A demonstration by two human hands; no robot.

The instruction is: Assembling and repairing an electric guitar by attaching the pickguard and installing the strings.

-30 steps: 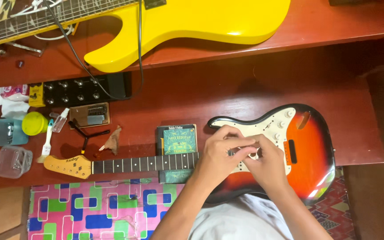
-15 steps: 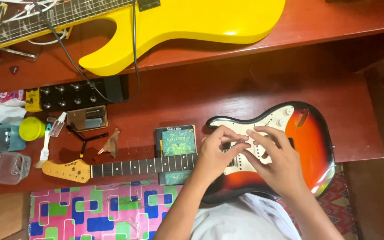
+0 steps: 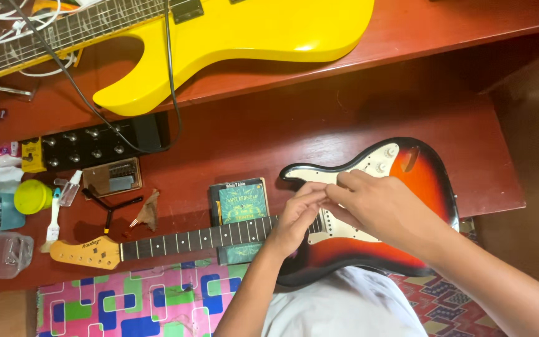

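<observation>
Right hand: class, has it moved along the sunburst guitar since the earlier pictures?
Yes. The right hand has slid toward the neck, now meeting the left hand over the white pickguard.

This looks like a small guitar repair bench, likely in a home. A red wooden desk fills most of the frame, with a yellow guitar lying on its raised shelf at the top. A sunburst guitar lies at centre right. At left sit a black pedal unit, a metal bridge part, a Y-shaped wrench, small plastic tubs and a brush. A bright patterned mat at lower left suggests a lived-in room.
</observation>
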